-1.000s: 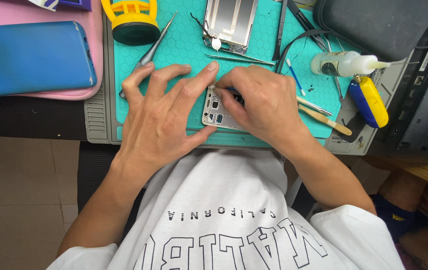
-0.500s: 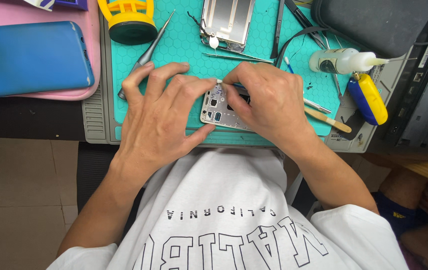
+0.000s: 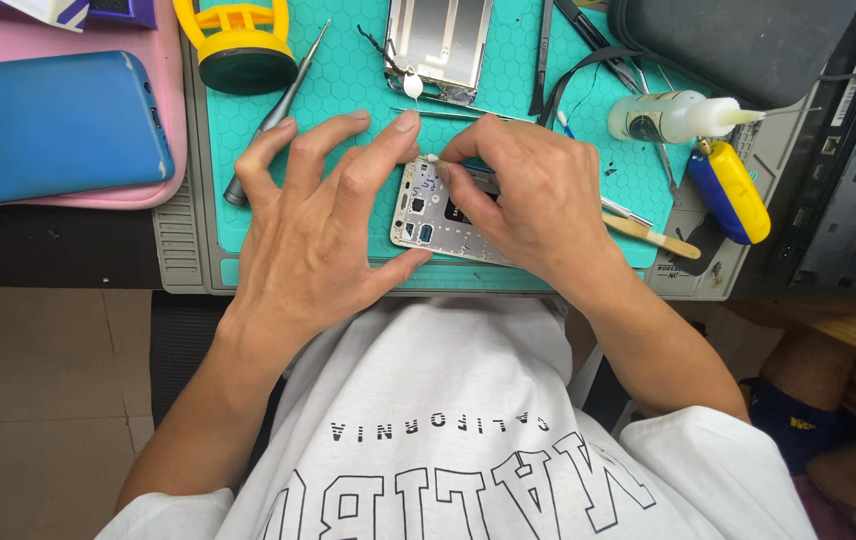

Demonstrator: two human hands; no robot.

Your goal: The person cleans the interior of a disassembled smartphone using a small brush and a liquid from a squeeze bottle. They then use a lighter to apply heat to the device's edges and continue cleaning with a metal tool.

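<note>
An opened phone frame with bare circuitry lies on the teal work mat near its front edge. My left hand rests spread over the frame's left side, its thumb below it and a fingertip at its top edge. My right hand covers the frame's right half and pinches a thin cotton swab whose white tip touches the frame's top left corner.
A second phone chassis lies at the mat's far side. A yellow suction cup, a screwdriver, tweezers, a white glue bottle, a wooden stick and a blue-yellow tool surround it. A blue phone case sits left on a pink mat.
Both hands have shifted slightly on the frame. The right hand's fingers have lifted toward the top corner, bringing the swab tip into sight there.
</note>
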